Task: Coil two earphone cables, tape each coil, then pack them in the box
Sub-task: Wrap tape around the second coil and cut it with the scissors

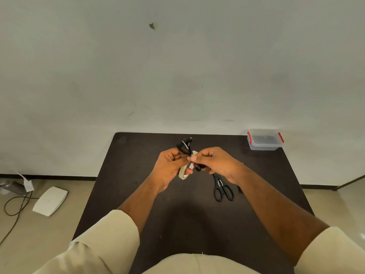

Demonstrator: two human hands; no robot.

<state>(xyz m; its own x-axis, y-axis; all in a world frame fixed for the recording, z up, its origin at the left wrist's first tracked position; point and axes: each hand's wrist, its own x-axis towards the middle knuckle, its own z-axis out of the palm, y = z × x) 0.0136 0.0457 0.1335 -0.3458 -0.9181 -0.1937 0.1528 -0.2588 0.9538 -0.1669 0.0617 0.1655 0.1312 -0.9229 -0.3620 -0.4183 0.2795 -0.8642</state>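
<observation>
dark table (138, 175) fills lower view. clear box (264, 139) with red clips at far right corner. left hand (169, 167) above table centre, fingers clenched on tape roll (183, 173) and black coiled earphone cable (184, 148). right hand (217, 163) pinching cable end beside roll. black scissors (223, 187) flat on table under right hand.

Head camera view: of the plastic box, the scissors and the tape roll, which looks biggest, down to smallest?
1. Plastic box, though it sits farthest from the camera.
2. Scissors.
3. Tape roll, partly hidden by the left hand, so its size is less sure.
</observation>
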